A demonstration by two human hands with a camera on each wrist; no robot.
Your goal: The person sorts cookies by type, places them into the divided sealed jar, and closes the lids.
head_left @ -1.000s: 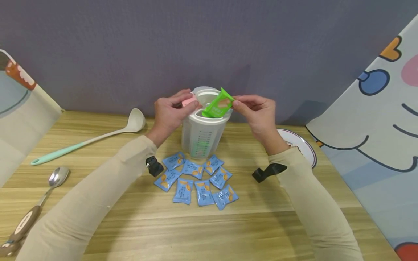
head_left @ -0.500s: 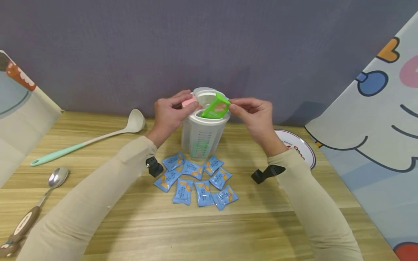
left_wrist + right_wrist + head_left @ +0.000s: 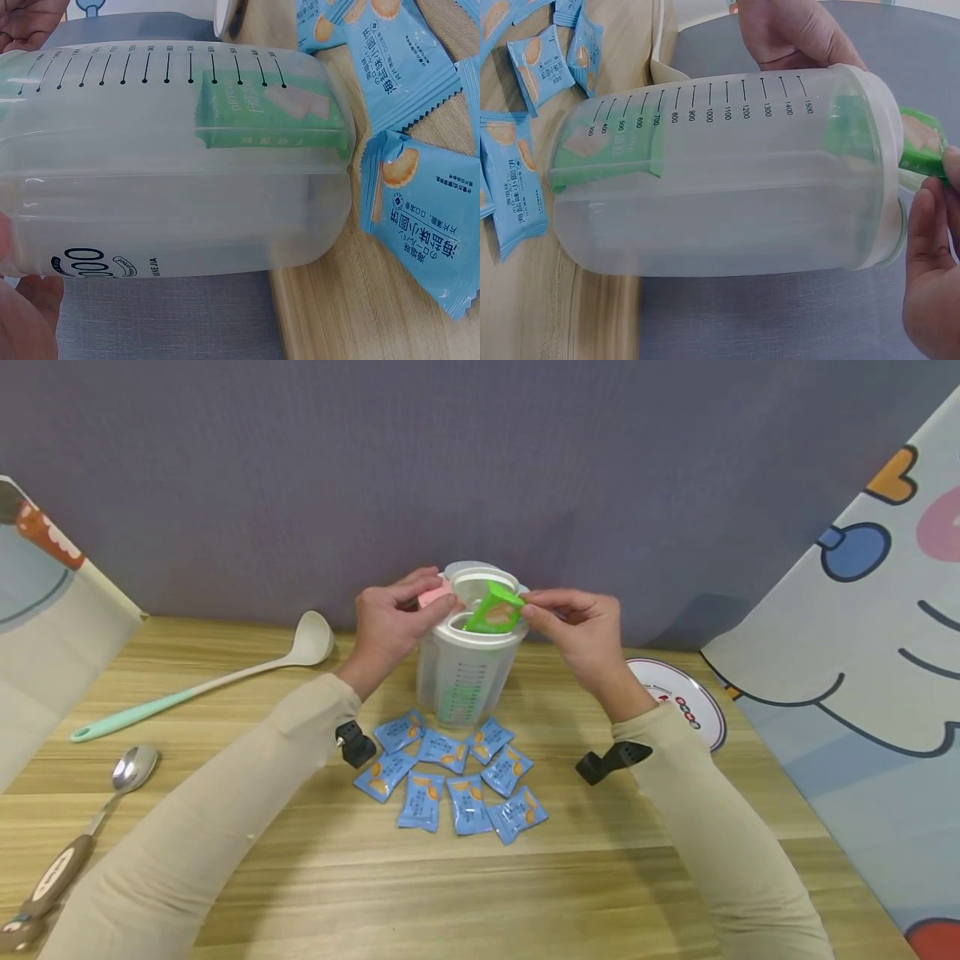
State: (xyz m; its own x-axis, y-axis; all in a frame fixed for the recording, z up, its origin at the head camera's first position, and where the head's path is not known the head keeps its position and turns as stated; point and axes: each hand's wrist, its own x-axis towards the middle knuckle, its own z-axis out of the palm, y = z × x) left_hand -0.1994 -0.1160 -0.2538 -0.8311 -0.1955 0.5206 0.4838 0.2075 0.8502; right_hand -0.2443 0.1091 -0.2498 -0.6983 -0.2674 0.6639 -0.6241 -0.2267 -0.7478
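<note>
A clear plastic storage canister (image 3: pixel 468 672) with a measuring scale and white-rimmed openings stands upright at the back of the table. My left hand (image 3: pixel 393 618) grips the pink part (image 3: pixel 433 593) of its lid, at the left. With thumb and fingers my right hand (image 3: pixel 577 627) pinches the right edge of a green snack packet (image 3: pixel 497 612). That packet's lower end is inside the front opening, seen through the wall in the right wrist view. Another green packet (image 3: pixel 270 112) lies at the canister's bottom. Several blue cracker packets (image 3: pixel 422 800) lie just in front of it.
On the left are a white ladle (image 3: pixel 309 639) with a mint handle and a metal spoon (image 3: pixel 135 767) with a brown handle. A white plate (image 3: pixel 697 702) is partly behind the right forearm. A grey panel (image 3: pixel 480 460) rises right behind the canister.
My right hand has moved slightly left and down, and the green packet has sunk further into the canister's opening. My left hand has stayed on the lid.
</note>
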